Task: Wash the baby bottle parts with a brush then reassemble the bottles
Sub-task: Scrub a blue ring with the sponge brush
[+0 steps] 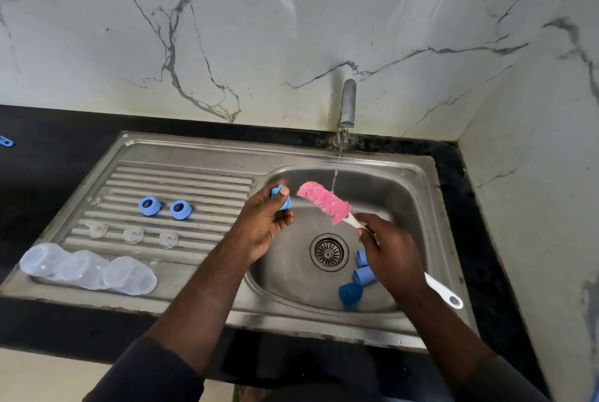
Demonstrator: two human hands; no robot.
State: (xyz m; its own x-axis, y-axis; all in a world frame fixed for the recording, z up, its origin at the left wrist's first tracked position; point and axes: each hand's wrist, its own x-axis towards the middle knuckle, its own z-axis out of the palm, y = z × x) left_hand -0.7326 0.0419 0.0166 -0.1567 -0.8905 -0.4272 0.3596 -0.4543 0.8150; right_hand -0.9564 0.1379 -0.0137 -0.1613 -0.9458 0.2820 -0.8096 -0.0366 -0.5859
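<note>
1. Three clear bottles lie on their sides at the near left of the drainboard, touching one another. They look light, thin-walled and wet, so probably slippery; a grasp around the body would suit them.
2. Just beyond stand three clear teats in a row, and farther still two blue rings. The teats look soft and floppy, best pinched at the base flange. The rings look stiff, best held by the rim.
3. The left hand holds a blue part over the basin's left edge, with thumb and fingers curled around it. It seems small, light and rigid, so gripping the outside leaves its opening free.
4. The brush has its pink head just right of that part, beside the tap's stream; whether the head touches the part cannot be told. The right hand grips the white handle. The head looks soft and the handle stiff.
5. Blue caps lie in the basin at near right, partly hidden by that hand.
</note>
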